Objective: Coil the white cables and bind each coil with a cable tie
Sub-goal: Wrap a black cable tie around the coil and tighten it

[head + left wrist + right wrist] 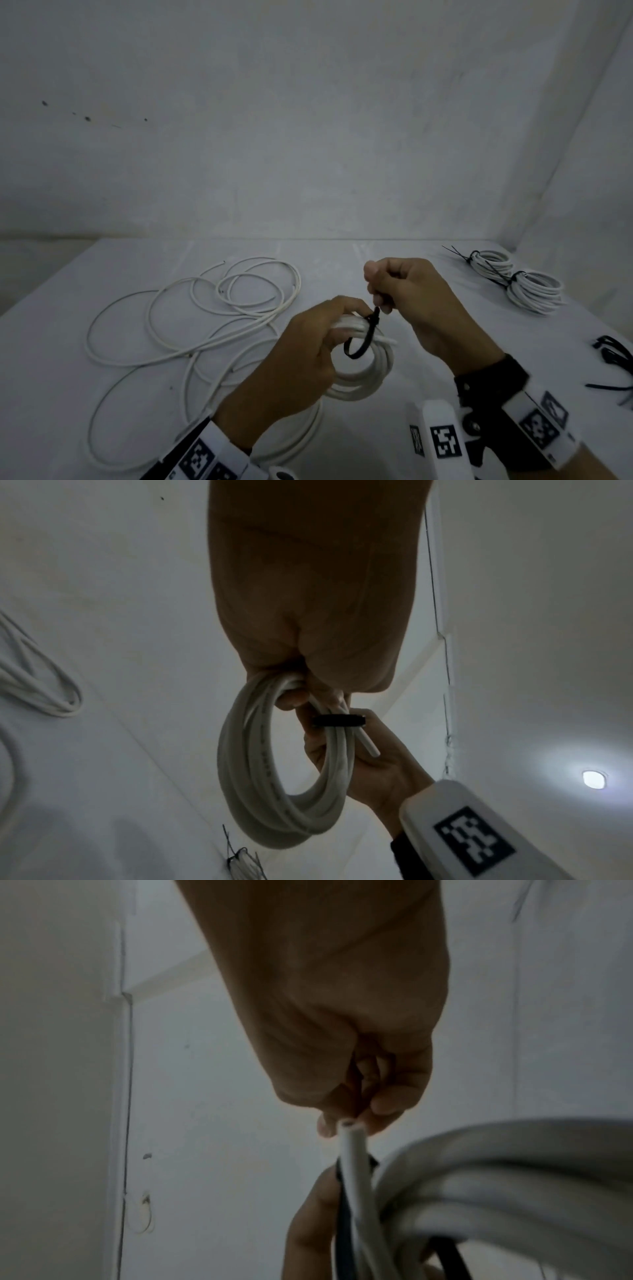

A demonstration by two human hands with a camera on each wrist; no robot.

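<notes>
Coil [363, 373] of white cable held above the table [394, 253] near its front middle, left hand [301, 349] curled round the upper left of the loop, a black tie [359, 342] looped round the strands. Right hand [411, 301] just above, fingers pinching the tie's tail. Loose cable [191, 318] sprawls left; two bound coils [513, 281] sit far right, spare ties [613, 353] at the right edge; bare tabletop lies behind the hands.

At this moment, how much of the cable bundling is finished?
Done: two tied coils lie far right. In hand: the left hand holds a third coil while the right hand pulls its black cable tie. Left: loose white cables; spare ties.
</notes>
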